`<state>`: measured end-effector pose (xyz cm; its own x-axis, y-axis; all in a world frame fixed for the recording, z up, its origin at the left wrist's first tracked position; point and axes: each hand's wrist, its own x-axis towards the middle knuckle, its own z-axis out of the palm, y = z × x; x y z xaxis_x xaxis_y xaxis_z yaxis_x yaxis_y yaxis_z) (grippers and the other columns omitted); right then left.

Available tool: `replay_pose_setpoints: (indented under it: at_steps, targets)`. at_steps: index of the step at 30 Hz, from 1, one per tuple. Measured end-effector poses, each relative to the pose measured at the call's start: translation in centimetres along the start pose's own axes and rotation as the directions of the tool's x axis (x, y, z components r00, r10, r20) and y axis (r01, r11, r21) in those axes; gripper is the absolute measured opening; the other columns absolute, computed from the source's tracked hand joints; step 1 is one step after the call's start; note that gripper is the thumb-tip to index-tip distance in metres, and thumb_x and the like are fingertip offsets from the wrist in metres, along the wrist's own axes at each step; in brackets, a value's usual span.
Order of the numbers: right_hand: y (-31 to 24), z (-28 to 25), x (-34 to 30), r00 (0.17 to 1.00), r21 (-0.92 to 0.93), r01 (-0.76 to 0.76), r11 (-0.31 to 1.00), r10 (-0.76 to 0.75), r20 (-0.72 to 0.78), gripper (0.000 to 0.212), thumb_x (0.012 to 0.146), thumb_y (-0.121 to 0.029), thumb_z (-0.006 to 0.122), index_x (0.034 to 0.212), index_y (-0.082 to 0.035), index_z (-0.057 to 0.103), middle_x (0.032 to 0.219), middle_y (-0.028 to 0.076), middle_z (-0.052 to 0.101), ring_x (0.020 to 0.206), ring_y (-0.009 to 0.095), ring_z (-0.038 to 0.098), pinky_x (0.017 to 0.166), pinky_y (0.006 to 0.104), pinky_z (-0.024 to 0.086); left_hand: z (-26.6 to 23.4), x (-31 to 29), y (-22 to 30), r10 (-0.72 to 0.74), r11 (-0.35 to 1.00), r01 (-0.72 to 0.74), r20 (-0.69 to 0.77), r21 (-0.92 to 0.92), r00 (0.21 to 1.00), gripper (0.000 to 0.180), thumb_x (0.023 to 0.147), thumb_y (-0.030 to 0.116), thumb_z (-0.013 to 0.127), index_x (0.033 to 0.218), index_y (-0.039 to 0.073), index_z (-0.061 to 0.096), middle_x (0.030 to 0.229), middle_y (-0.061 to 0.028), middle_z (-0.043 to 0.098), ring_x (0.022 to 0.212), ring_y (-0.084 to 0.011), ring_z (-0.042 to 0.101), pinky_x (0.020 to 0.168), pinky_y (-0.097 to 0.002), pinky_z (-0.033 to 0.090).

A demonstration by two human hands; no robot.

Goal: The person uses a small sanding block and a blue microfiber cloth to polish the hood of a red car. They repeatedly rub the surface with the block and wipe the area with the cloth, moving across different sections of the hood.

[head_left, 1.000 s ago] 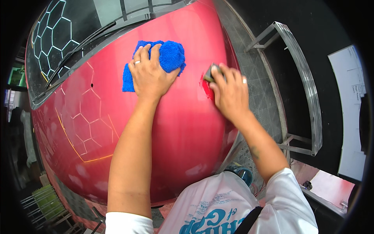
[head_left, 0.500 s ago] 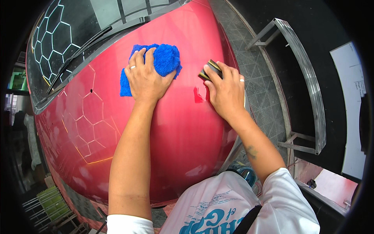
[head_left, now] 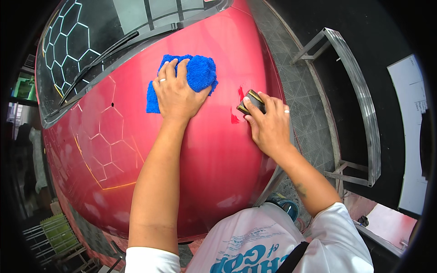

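Observation:
A red car hood (head_left: 218, 164) curves out beneath both my hands. My left hand (head_left: 176, 98) is closed over a bunched blue microfiber cloth (head_left: 202, 73) that lies against the paint. Near the hood's right side, my right hand (head_left: 272, 127) pinches a small dark block with yellowish edges (head_left: 257, 101) between thumb and fingers. The block's underside is hidden, and it rests on the hood. Beside it are bright red, glossy smears (head_left: 235, 118) on the duller paint, one above the block and one below.
A windshield with a wiper (head_left: 98, 61) and white hexagon lines borders the hood at the far left. Thin hexagon lines (head_left: 107, 141) also mark the hood's left part. A metal bench (head_left: 364, 104) stands to the right on the dark floor, past grey floor tiles (head_left: 314, 113).
My right hand has drawn the block nearer to me along the hood. The glossy red patch has changed shape, with a streak now above the block. My left hand stays on the cloth.

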<state>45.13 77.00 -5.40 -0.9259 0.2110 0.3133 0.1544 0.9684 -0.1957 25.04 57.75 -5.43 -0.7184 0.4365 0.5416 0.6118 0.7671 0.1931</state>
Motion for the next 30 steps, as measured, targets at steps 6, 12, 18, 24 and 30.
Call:
replay_pose_setpoints:
  at_steps: [6,12,18,24,30]
  targets:
    - [-0.1,-0.7,0.4,0.992,0.024,0.004,1.0,-0.001,-0.122,0.046,0.103,-0.023,0.087,0.149,-0.021,0.082,0.152,0.018,0.071,0.134,0.04,0.066,0.11,0.0582,0.052,0.1,-0.1,0.1,0.014,1.0,-0.013,-0.025,0.021,1.0,0.093,0.08,0.052,0.102,0.157,0.011,0.07,0.162,-0.0167,0.069,0.154,-0.042,0.062,0.124,-0.0591,0.048]
    - [0.1,-0.5,-0.3,0.988,0.014,0.058,0.998,-0.056,-0.143,0.045,0.103,-0.024,0.086,0.148,-0.02,0.081,0.154,0.019,0.071,0.134,0.04,0.067,0.11,0.0574,0.052,-0.2,0.1,0.2,0.0,1.0,0.0,-0.015,0.008,1.0,0.092,0.079,0.053,0.102,0.156,0.013,0.07,0.161,-0.0164,0.069,0.155,-0.0423,0.061,0.123,-0.06,0.048]
    - [1.0,0.1,-0.5,0.993,0.04,0.069,0.997,-0.065,-0.1,0.046,0.103,-0.021,0.086,0.149,-0.02,0.081,0.154,0.019,0.07,0.135,0.041,0.066,0.113,0.0587,0.05,-0.1,0.0,0.0,0.007,1.0,-0.007,-0.014,0.013,1.0,0.093,0.079,0.053,0.102,0.157,0.013,0.07,0.163,-0.0162,0.069,0.155,-0.0418,0.061,0.123,-0.0599,0.048]
    - [0.7,0.3,-0.9,0.984,0.016,0.036,0.999,-0.032,-0.174,0.048,0.102,-0.02,0.087,0.15,-0.019,0.08,0.154,0.018,0.069,0.137,0.041,0.065,0.112,0.0604,0.05,-0.3,-0.1,0.3,-0.002,1.0,0.003,-0.007,0.014,1.0,0.093,0.079,0.054,0.102,0.156,0.013,0.071,0.164,-0.0163,0.068,0.157,-0.0407,0.059,0.124,-0.0591,0.046]
    - [0.1,-1.2,0.6,0.997,-0.01,0.033,0.999,-0.033,-0.064,0.045,0.103,-0.023,0.087,0.148,-0.019,0.081,0.154,0.019,0.07,0.134,0.042,0.065,0.112,0.0573,0.052,-0.6,0.1,0.4,-0.028,1.0,0.027,0.022,0.015,0.999,0.093,0.08,0.055,0.101,0.157,0.013,0.071,0.165,-0.0168,0.068,0.159,-0.0405,0.058,0.125,-0.0589,0.046]
